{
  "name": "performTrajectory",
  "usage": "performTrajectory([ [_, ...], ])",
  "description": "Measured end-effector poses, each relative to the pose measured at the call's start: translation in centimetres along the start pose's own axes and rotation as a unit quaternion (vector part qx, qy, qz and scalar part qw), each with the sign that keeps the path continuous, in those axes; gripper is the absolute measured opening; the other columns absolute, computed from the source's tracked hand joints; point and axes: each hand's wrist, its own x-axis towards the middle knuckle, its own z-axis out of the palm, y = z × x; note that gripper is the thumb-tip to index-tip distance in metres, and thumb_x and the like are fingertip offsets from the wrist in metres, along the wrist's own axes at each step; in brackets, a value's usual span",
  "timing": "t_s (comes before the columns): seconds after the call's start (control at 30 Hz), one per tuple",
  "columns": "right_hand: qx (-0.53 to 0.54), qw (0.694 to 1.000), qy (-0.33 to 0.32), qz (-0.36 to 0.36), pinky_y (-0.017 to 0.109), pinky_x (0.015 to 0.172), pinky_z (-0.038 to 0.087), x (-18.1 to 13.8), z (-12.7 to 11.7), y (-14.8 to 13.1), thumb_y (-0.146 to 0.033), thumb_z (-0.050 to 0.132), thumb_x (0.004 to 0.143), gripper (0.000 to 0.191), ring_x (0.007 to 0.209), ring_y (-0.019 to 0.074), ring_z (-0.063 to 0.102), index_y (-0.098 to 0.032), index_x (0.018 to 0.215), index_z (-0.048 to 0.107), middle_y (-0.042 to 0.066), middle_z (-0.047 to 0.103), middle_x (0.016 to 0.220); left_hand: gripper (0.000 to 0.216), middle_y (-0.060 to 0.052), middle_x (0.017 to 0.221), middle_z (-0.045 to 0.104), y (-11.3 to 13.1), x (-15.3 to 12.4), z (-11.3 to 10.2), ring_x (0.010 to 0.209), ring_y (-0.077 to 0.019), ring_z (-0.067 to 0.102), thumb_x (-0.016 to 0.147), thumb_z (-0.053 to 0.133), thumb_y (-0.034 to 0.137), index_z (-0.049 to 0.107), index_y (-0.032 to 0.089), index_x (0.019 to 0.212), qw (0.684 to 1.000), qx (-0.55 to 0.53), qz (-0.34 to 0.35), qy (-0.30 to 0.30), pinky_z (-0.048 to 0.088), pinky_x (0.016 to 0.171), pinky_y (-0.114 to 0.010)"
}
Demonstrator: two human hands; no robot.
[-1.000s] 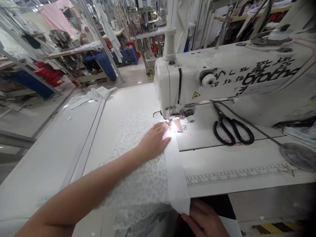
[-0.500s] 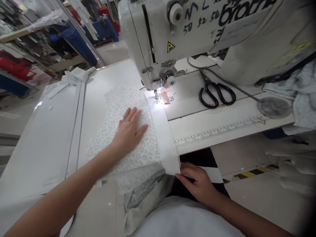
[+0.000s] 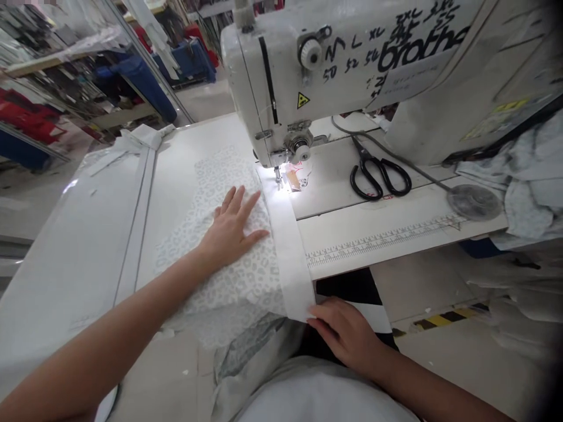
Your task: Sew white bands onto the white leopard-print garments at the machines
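My left hand lies flat, fingers spread, on a pale leopard-print fabric piece left of the needle. A plain white fabric band runs along the fabric's right edge, from under the presser foot toward me. At the near end of the band, my right hand pinches its right edge between thumb and fingers. The sewing machine stands over the band's far end, its needle area lit. Beyond the table edge, the near part of the printed fabric hangs in folds toward my lap.
Black-handled scissors lie on the machine bed. A measuring scale runs along the table's front edge, with a round grey disc on a cable near its right end. Crumpled printed fabric is heaped at the far right.
My left hand's fingers have spread a little wider on the fabric. My right hand keeps its pinch on the band's edge. The view has shifted slightly.
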Motion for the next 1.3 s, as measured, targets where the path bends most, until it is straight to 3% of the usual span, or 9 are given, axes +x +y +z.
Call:
performTrajectory([
  [0.07, -0.014, 0.997, -0.03, -0.071, 0.03, 0.07, 0.047, 0.3, -0.7, 0.1, -0.003, 0.044, 0.08, 0.029, 0.076, 0.0144, 0.052, -0.013, 0.107, 0.051, 0.007, 0.059, 0.081, 0.056, -0.002, 0.144, 0.01, 0.2, 0.2, -0.4, 0.131, -0.0277, 0.005, 0.082, 0.038, 0.051, 0.026, 0.03, 0.133, 0.995, 0.014, 0.099, -0.015, 0.015, 0.102, -0.054],
  [0.13, -0.03, 0.991, -0.055, -0.119, 0.03, 0.076, 0.047, 0.9, -1.6, 0.0, 0.0, 0.043, 0.08, 0.032, 0.08, 0.0145, 0.054, -0.011, 0.109, 0.051, 0.007, 0.061, 0.085, 0.039, 0.004, 0.141, 0.024, 0.4, 0.2, -0.7, 0.13, -0.0218, 0.015, 0.088, 0.034, 0.04, 0.036, 0.034, 0.127, 0.98, 0.012, 0.195, -0.047, 0.014, 0.105, -0.048],
  [0.2, -0.056, 0.984, -0.064, -0.156, 0.031, 0.08, 0.047, 1.6, -2.5, -0.1, -0.001, 0.045, 0.08, 0.031, 0.084, 0.0149, 0.055, -0.01, 0.109, 0.052, 0.008, 0.063, 0.087, 0.036, 0.004, 0.134, 0.037, 0.9, 0.1, -0.9, 0.127, -0.0178, 0.026, 0.09, 0.029, 0.033, 0.041, 0.031, 0.124, 0.973, -0.012, 0.22, -0.072, 0.02, 0.106, -0.041],
  [0.3, -0.085, 0.974, -0.075, -0.197, 0.032, 0.082, 0.047, 2.6, -3.7, -0.9, -0.004, 0.046, 0.081, 0.027, 0.085, 0.0156, 0.056, -0.009, 0.106, 0.053, 0.008, 0.064, 0.087, 0.042, -0.001, 0.132, 0.04, 2.1, -0.8, -0.9, 0.125, -0.0197, 0.029, 0.088, 0.031, 0.041, 0.042, 0.023, 0.125, 0.984, -0.056, 0.155, -0.066, 0.029, 0.102, -0.038],
  [0.4, -0.084, 0.971, -0.085, -0.209, 0.031, 0.077, 0.047, 3.2, -4.3, -1.7, -0.006, 0.048, 0.081, 0.019, 0.078, 0.0146, 0.056, -0.01, 0.097, 0.057, 0.007, 0.063, 0.078, 0.054, -0.005, 0.137, 0.032, 3.5, -2.0, -0.4, 0.128, -0.0247, 0.023, 0.083, 0.035, 0.051, 0.034, 0.021, 0.129, 0.991, -0.09, 0.078, -0.054, 0.028, 0.101, -0.046],
  [0.53, -0.052, 0.979, -0.095, -0.174, 0.03, 0.078, 0.046, 3.9, -4.2, -2.1, -0.009, 0.048, 0.081, 0.013, 0.086, 0.0161, 0.054, -0.014, 0.089, 0.057, 0.006, 0.062, 0.081, 0.06, -0.006, 0.138, 0.029, 4.1, -2.5, 0.1, 0.129, -0.0274, 0.019, 0.08, 0.038, 0.056, 0.031, 0.023, 0.129, 0.992, -0.102, 0.057, -0.048, 0.022, 0.1, -0.053],
  [0.77, -0.03, 0.992, -0.078, -0.093, 0.029, 0.068, 0.045, 7.8, -4.0, -1.1, -0.007, 0.044, 0.082, 0.015, 0.075, 0.0145, 0.052, -0.016, 0.079, 0.056, 0.005, 0.058, 0.077, 0.057, -0.007, 0.138, 0.029, 1.7, 0.3, 0.1, 0.128, -0.0251, 0.02, 0.08, 0.038, 0.054, 0.034, 0.021, 0.126, 0.995, -0.072, 0.065, -0.023, 0.025, 0.098, -0.048],
  [1.07, -0.042, 0.993, -0.085, -0.068, 0.029, 0.065, 0.045, 13.0, -4.7, 1.2, -0.012, 0.043, 0.083, 0.018, 0.074, 0.0152, 0.053, -0.016, 0.077, 0.059, 0.005, 0.059, 0.077, 0.055, -0.007, 0.137, 0.03, -1.6, 4.9, -0.3, 0.128, -0.0239, 0.021, 0.081, 0.038, 0.052, 0.033, 0.021, 0.126, 0.995, -0.062, 0.082, -0.009, 0.025, 0.098, -0.044],
  [1.3, -0.06, 0.994, -0.081, -0.036, 0.027, 0.066, 0.047, 16.6, -4.7, 3.1, -0.011, 0.05, 0.079, 0.015, 0.076, 0.0135, 0.057, -0.019, 0.077, 0.063, 0.0, 0.062, 0.081, 0.051, -0.01, 0.129, 0.04, -4.1, 8.2, -0.5, 0.122, -0.0254, 0.031, 0.081, 0.039, 0.051, 0.04, 0.018, 0.12, 0.995, -0.041, 0.09, 0.008, 0.032, 0.093, -0.039],
])
